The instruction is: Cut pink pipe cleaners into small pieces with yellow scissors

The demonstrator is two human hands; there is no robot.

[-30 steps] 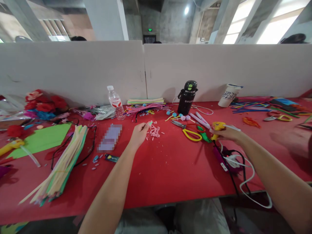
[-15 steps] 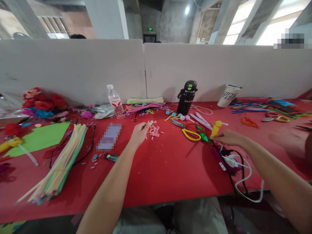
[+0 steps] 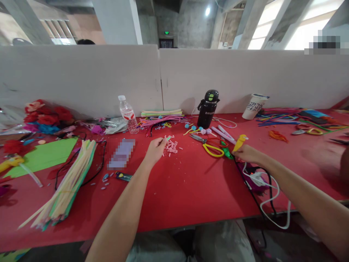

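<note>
My left hand rests on the red table with its fingers pinched on a small green-tipped piece. Just right of it lies a heap of cut pink bits. My right hand is closed round the handle of a yellow glue gun, lifted with its nozzle pointing up and to the right. The gun's black cord trails down past a white cable over the table's front edge. Yellow-handled scissors lie between my two hands.
A black flask, a clear water bottle and a white paper cup stand by the grey partition. A bundle of long sticks, green paper and red paper flowers lie left. Coloured pipe cleaners spread right.
My right hand has picked the glue gun up from lying flat and tipped it upright, drawing it slightly left. The cords have shifted with it. My left hand has stayed still.
</note>
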